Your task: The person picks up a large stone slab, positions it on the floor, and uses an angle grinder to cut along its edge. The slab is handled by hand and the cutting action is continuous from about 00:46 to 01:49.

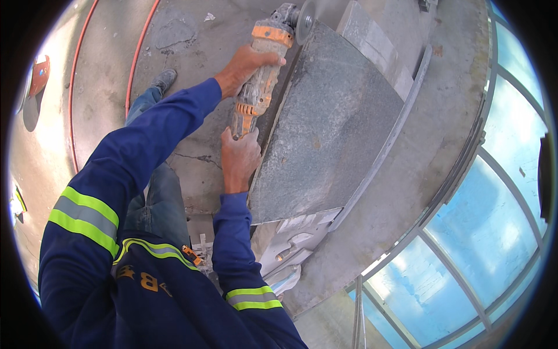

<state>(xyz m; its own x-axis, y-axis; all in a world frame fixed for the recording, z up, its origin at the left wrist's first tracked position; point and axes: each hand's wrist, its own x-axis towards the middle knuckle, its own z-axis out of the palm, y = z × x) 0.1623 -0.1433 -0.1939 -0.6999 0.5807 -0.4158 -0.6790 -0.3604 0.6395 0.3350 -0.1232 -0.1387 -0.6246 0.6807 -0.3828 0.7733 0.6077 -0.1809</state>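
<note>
An orange and grey angle grinder (258, 87), coated in dust, is held in both my hands. My left hand (244, 68) wraps round its body behind the orange collar, thumb across the top. Farther back, my right hand (240, 159) grips the rear end. The round disc (305, 22) stands on edge at the far corner of a large grey stone slab (328, 128); whether it touches the stone I cannot tell. The slab lies just right of the grinder, its long left edge running beside my right hand.
Pale stone offcuts (372, 43) lie beyond the slab, and a metal straightedge (386, 142) runs along its right side. Red hoses (74, 87) cross the floor at left. An orange tape measure (192, 255) sits near my waist. Blue-covered glazed panels (488, 232) stand at right.
</note>
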